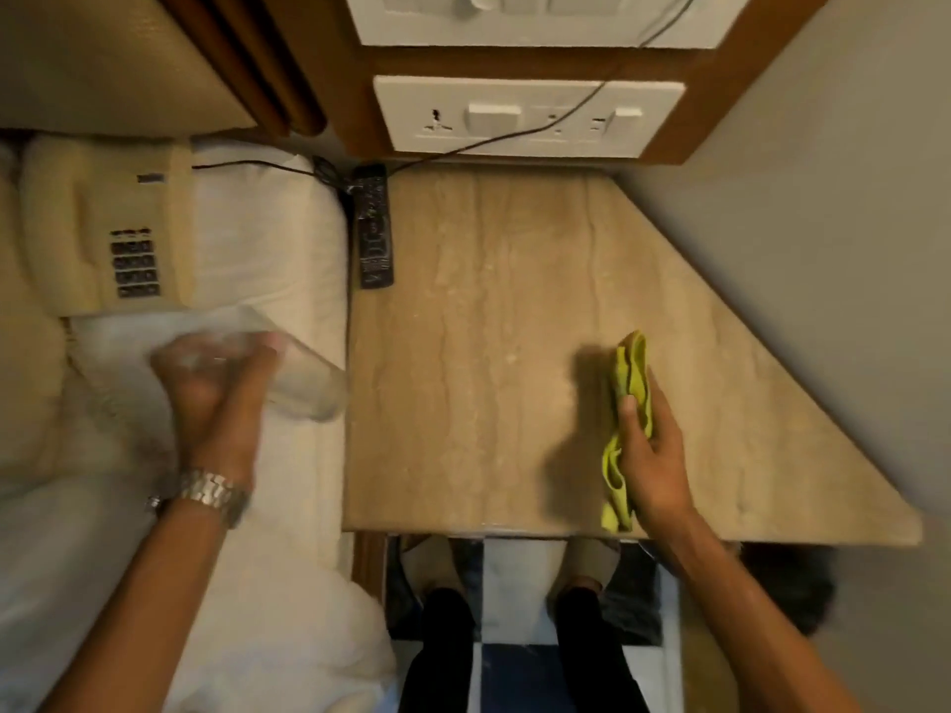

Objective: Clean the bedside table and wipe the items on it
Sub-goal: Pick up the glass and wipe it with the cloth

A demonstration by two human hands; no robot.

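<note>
The bedside table has a beige marble top. A black remote lies along its left edge near the wall. My right hand grips a folded yellow-green cloth just above the table's front right part. My left hand, with a metal watch on the wrist, is over the white bed and holds clear glassware lying on its side; motion blur hides whether it is one glass or two. A cream telephone rests on the bed to the left.
White switch and socket panels sit on the wooden wall panel behind the table, and a dark cable runs from them past the remote onto the bed. A grey wall bounds the table's angled right side. My feet stand on tiled floor below.
</note>
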